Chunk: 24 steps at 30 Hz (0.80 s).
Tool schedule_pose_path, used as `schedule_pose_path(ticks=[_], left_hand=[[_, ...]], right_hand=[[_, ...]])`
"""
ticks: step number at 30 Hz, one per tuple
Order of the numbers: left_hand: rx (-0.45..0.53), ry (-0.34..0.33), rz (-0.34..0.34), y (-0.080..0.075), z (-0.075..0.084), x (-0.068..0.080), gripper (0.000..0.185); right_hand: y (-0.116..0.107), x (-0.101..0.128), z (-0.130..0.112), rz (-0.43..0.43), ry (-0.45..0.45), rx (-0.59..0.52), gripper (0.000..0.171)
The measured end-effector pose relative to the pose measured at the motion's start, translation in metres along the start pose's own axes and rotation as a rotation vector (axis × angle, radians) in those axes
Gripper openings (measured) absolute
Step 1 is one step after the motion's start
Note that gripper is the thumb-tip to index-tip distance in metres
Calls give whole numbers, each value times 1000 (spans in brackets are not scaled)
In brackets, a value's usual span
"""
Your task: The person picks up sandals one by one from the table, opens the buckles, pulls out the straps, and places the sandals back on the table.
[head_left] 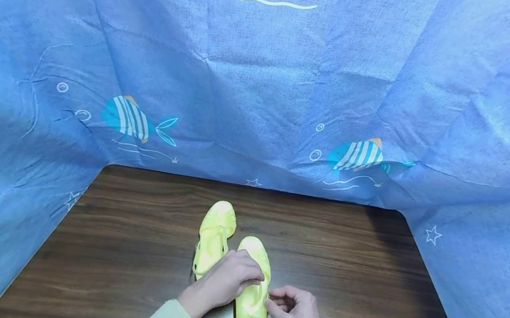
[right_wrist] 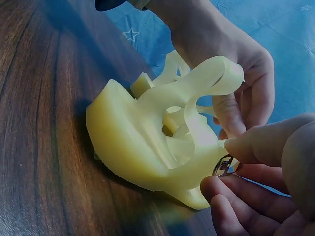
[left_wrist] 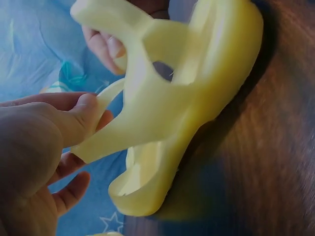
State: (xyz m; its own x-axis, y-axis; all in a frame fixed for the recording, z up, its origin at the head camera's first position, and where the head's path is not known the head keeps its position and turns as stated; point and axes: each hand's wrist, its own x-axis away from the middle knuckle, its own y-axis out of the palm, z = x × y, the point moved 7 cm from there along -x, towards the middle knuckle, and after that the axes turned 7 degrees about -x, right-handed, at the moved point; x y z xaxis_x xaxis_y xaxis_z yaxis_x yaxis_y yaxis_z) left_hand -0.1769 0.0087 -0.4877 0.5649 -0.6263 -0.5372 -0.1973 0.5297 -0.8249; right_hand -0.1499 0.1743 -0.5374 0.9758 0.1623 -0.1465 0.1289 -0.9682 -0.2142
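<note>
Nearer sandal [head_left: 253,290]: a pale yellow moulded sandal lying on the wooden table [head_left: 366,274], close to the near edge, toe pointing away from the person; both hands are on it.
Second sandal [head_left: 213,238]: its mate, just to the left and a little further back, lying flat, touched by neither hand as far as the head view shows.
Left hand [head_left: 224,281]: lies over the middle of the nearer sandal, fingers curled; in the left wrist view the thumb [left_wrist: 83,110] presses a thin strap [left_wrist: 106,101] against the fingers, so it pinches that strap.
Right hand [head_left: 294,310]: at the sandal's right side near the heel, thumb and fingers drawn together; the right wrist view shows them closing on a small metal buckle [right_wrist: 224,166] at the strap's end.
How it will likely handle: light, one-piece rubbery plastic; the straps look soft and bendy, the sole thicker and stiffer. The smooth surface may be a little slippery, but nothing about it looks fragile.
Where to take hold: the sole's edge or heel for steadying; the strap end and buckle need a fingertip pinch, as both are small.
Surroundings: blue cloth [head_left: 266,84] printed with striped fish hangs behind and beside the table.
</note>
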Motion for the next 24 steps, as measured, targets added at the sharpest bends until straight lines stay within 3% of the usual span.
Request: schedule_pose_path(ticks=[7, 16, 20, 24], left_hand=[[49, 29, 9, 5, 7, 1, 9], [57, 30, -8, 8, 12, 6, 10], [45, -8, 38, 5, 15, 11, 11], [77, -92, 119, -2, 16, 22, 17]], right_hand=[[3, -1, -2, -12, -43, 21, 14], [5, -4, 3, -13, -26, 90, 17], [6, -4, 3, -16, -28, 119, 17], [6, -3, 4, -28, -36, 123, 15]])
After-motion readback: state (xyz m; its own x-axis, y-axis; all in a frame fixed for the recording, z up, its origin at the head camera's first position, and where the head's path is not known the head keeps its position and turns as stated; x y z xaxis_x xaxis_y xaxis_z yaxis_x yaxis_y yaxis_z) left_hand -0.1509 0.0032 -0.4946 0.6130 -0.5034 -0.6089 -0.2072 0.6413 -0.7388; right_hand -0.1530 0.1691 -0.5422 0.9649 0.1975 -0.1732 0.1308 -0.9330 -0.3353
